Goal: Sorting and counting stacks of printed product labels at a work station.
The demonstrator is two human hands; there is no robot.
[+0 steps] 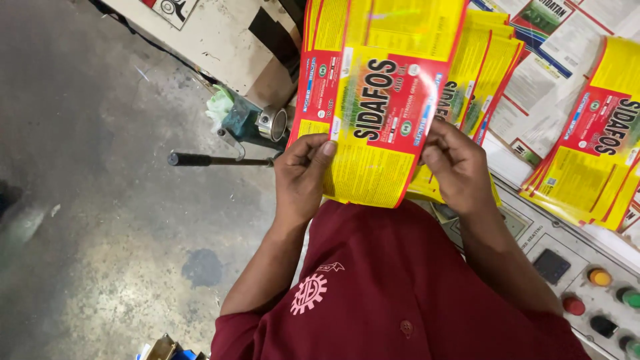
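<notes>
Head cam, looking straight down. Left hand [301, 175] pinches the left edge of a stack of yellow-and-red printed labels [380, 100], thumb on top, fingers curled behind. Right hand [459, 167] grips the right side of the same stack, fingers closed over the edge, thumb on the face. Labels held upright-ish in front of the chest, fanned a bit, glossy, w/ a red band across the yellow.

Person wears a dark red shirt [393, 287] w/ a pale gear emblem on the chest.

Surface on the right: machine control panel [533, 233], pale grey, w/ a dark square window and a row of round push buttons [600, 277] — orange, green, red, black. Above it, a second pile of the same yellow-red labels [593, 153] lies fanned, resting on white printed sheets [540, 80] w/ green and red print. More yellow labels sit just behind the held stack.

Room on the left: bare concrete floor [100, 167], grey, stained, w/ a dark wet-looking patch near the left elbow. A black-gripped metal lever [213, 159] sticks out horizontally from a teal machine part [243, 120] w/ a shiny round cap. Above that, a worn cream-coloured bench or cabinet edge [220, 40], scuffed, a cable running along its base.
</notes>
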